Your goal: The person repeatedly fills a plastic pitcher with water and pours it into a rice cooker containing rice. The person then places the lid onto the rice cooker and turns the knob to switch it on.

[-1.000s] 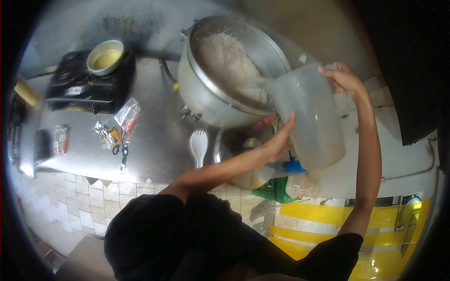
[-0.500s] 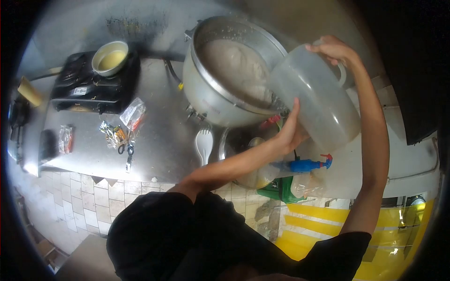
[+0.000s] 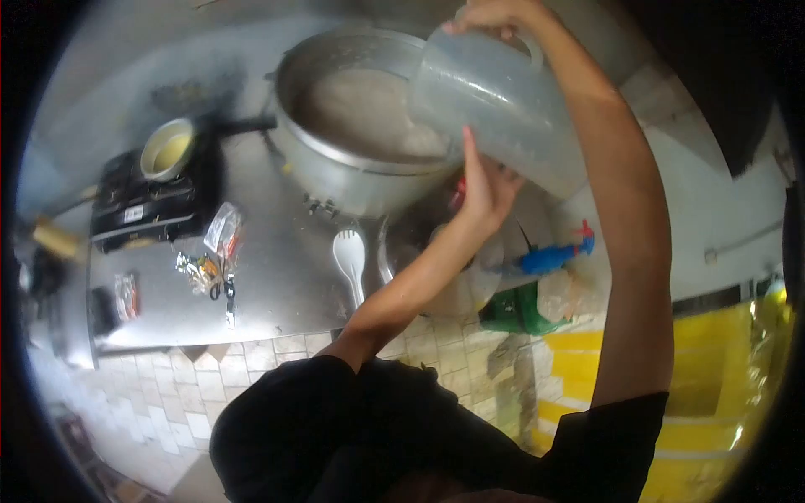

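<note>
A large translucent plastic pitcher (image 3: pixel 511 105) is tilted on its side, its mouth over the right rim of a big metal pot (image 3: pixel 360 186). Inside the pot lies a pale, greyish-white mass (image 3: pixel 373 105). My right hand (image 3: pixel 495 15) grips the pitcher at its upper end, near the handle. Against its lower side, my left hand (image 3: pixel 489 186) supports it with thumb raised and the other fingers partly hidden behind it. I cannot make out liquid leaving the mouth. A white slotted rice paddle (image 3: pixel 349 256) lies on the metal counter in front of the pot.
To the left, a small pot (image 3: pixel 167 151) with yellowish contents sits on a black gas stove (image 3: pixel 155 205). Plastic packets (image 3: pixel 223 230) and a wristwatch-like strap (image 3: pixel 231 303) lie on the counter (image 3: pixel 277 289). A blue spray bottle (image 3: pixel 545 259) and green container (image 3: pixel 511 308) are at right.
The camera view has shifted. Both hands have carried the pitcher up and left in view, and it now lies flatter, with its mouth slightly farther over the pot.
</note>
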